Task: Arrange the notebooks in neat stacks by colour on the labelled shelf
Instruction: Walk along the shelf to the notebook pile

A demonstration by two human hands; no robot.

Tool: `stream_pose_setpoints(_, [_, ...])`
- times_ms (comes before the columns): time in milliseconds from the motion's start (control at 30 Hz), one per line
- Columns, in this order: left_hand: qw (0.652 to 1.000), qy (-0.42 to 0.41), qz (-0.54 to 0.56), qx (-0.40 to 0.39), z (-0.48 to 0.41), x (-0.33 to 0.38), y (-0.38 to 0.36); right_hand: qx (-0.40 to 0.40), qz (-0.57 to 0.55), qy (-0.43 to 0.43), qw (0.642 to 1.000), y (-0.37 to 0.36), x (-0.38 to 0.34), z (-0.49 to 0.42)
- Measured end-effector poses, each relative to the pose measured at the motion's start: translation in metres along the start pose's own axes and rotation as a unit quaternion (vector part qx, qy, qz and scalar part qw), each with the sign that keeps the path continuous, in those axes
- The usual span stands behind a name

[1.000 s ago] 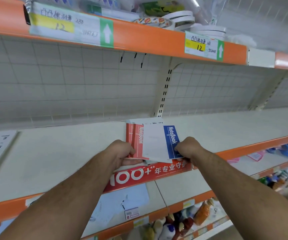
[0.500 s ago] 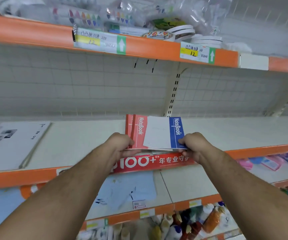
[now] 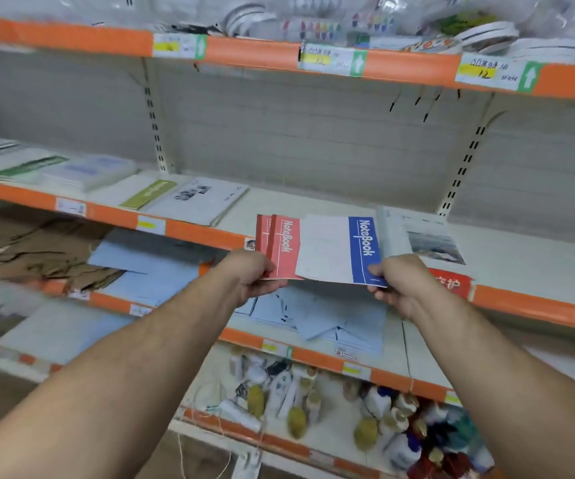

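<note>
Head view: left hand (image 3: 251, 275) is pinching two thin red paper notebooks (image 3: 283, 248); right hand (image 3: 401, 285) is pinching the white-and-blue paper notebook (image 3: 343, 250) overlapping them at 3 o'clock. Spines are pointing to 12 o'clock, over the front edge of the cream metal shelf (image 3: 521, 252).

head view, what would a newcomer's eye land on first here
The two hands at centre: the left hand grips the red notebooks, and the right hand pinches the blue notebook lying over them, in front of the middle shelf's orange edge. Next come the price labels with green arrows on the top shelf's front.
</note>
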State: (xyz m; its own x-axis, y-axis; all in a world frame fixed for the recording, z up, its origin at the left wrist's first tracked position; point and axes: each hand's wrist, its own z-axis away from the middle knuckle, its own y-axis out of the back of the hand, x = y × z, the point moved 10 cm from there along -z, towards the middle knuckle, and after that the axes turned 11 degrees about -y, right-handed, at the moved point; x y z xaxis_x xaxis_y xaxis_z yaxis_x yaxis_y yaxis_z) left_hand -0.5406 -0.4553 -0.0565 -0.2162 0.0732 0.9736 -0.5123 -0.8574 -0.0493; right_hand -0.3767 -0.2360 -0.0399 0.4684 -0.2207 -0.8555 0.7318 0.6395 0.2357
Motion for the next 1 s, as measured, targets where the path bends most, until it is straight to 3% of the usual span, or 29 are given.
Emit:
stream_pose_setpoints(400, [0.992, -0.016, 0.001, 0.127, 0.046, 0.000, 0.166, -0.103, 0.069, 0.037, 0.992, -0.149, -0.028, 0.044])
stream_pose_setpoints(1000, [0.980, -0.017, 0.017, 0.195, 0.013, 0.017, 0.454, -0.156, 0.111, 0.058, 0.980, -0.448, -0.089, 0.096])
